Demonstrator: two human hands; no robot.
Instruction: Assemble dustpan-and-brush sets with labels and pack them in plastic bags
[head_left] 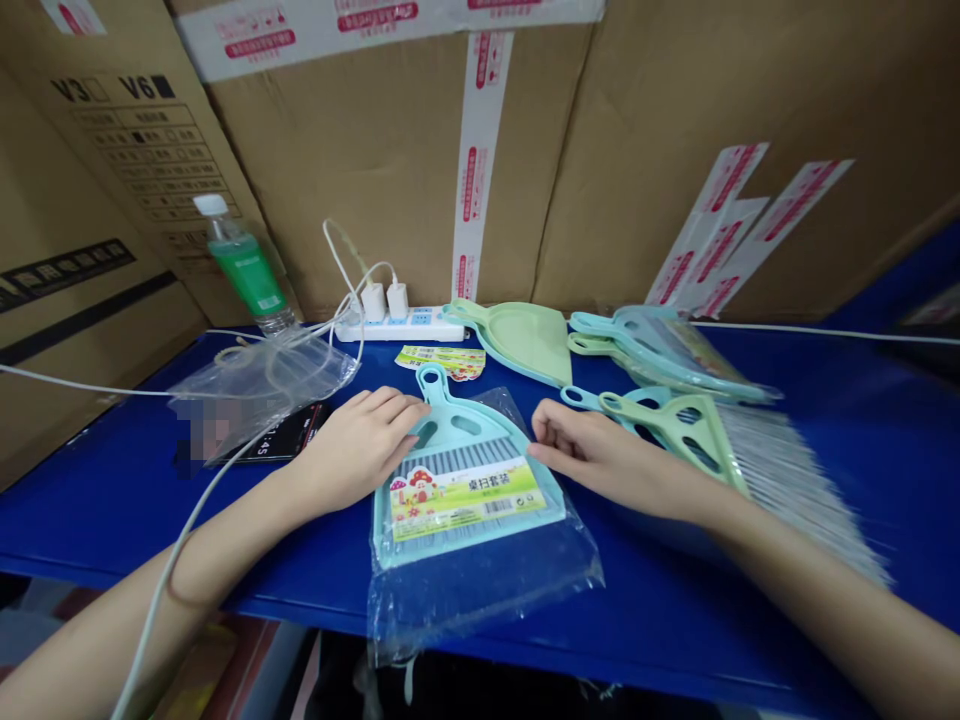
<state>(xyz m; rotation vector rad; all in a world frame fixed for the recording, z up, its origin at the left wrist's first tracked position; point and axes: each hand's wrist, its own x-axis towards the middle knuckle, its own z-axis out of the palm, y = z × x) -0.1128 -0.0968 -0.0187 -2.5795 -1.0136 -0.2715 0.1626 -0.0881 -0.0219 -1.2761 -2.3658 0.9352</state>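
Note:
In front of me on the blue table lies a light blue dustpan [466, 424] in a clear plastic bag [480, 598], its handle pointing away. A brush with grey bristles [450, 456] and a printed card [469, 497] lie over it in the bag. My left hand [375, 435] rests at its upper left edge, fingers stretched out and bent a little, gripping nothing visible. At the right edge is my right hand [581, 440], fingers loosely curled and thumb apart from them, the thumb tip touching or nearly touching the bag.
Green and blue dustpans [529, 340] lie behind, more bagged ones [660, 345] at the right, and brushes with long bristles [795, 480] beside my right arm. A power strip [412, 326], bottle [251, 275], phone [289, 435] and loose cable [195, 510] are left. Cardboard boxes [375, 170] stand behind.

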